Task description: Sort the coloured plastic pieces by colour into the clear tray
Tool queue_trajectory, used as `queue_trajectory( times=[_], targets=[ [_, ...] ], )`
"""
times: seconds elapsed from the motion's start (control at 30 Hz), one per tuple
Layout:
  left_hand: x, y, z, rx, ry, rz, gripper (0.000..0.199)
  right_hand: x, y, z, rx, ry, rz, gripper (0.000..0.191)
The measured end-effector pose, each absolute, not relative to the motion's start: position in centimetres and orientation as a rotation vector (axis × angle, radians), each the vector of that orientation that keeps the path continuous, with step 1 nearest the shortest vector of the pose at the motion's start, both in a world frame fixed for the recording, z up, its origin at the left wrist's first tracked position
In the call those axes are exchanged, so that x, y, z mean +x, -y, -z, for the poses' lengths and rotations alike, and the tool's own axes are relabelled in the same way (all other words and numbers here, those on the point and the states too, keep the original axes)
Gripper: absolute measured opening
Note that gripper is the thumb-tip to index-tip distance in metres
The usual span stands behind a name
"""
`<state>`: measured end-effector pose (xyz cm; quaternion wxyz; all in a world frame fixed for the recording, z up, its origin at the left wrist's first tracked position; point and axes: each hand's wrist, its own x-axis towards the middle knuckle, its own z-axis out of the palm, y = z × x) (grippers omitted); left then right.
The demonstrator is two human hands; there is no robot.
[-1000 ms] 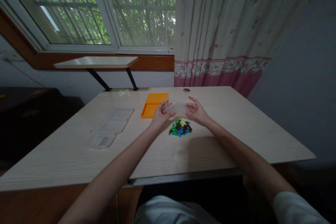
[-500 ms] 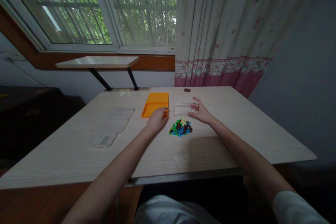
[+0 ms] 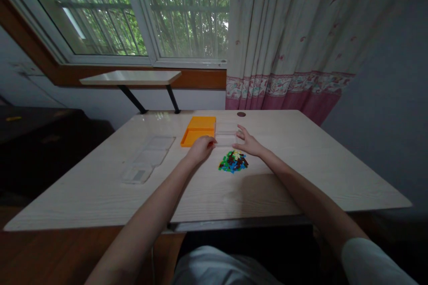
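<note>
A clear plastic box (image 3: 226, 133) lies with its lid folded back, its left side against an open yellow box (image 3: 203, 121). My right hand (image 3: 249, 142) is at the clear box's right side, thumb and fingers spread apart along that edge. At the near corner where both boxes meet is my left hand (image 3: 202, 148), its fingers curled together; what they hold, if anything, is hidden. Just in front of the clear box is a pile of small green, blue, brown and cream plastic pieces (image 3: 233, 162).
Another clear plastic case (image 3: 154, 150) lies open on the left of the table (image 3: 287, 191). A small shelf (image 3: 130, 78) on black legs stands at the back left. A dark round disc (image 3: 241, 114) is near the far edge, below the curtain (image 3: 281, 53).
The clear box has slid left until it meets the yellow box, my right hand moving left with it. My left hand stays near the same corner. The view has shifted slightly.
</note>
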<state>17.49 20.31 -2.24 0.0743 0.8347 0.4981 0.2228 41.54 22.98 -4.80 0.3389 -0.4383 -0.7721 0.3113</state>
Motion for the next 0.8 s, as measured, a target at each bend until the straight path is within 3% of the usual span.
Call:
queue_trajectory(
  times=[0.5,0.67,0.8],
  targets=[
    [17.2,-20.5,2.3,2.475,-1.529,-0.658,0.023,40.9,-23.1,4.7,-1.173,1.982,-0.777,0.091],
    [16.5,-20.1,1.3,2.530,-1.494,-0.673,0.033,41.1,-23.1,5.0,-1.149,1.958,-0.841,0.097],
    [13.9,-19.6,-0.8,2.425,-1.955,-0.679,0.038,41.4,-23.0,5.2,-1.101,1.892,-0.904,0.092]
  ],
)
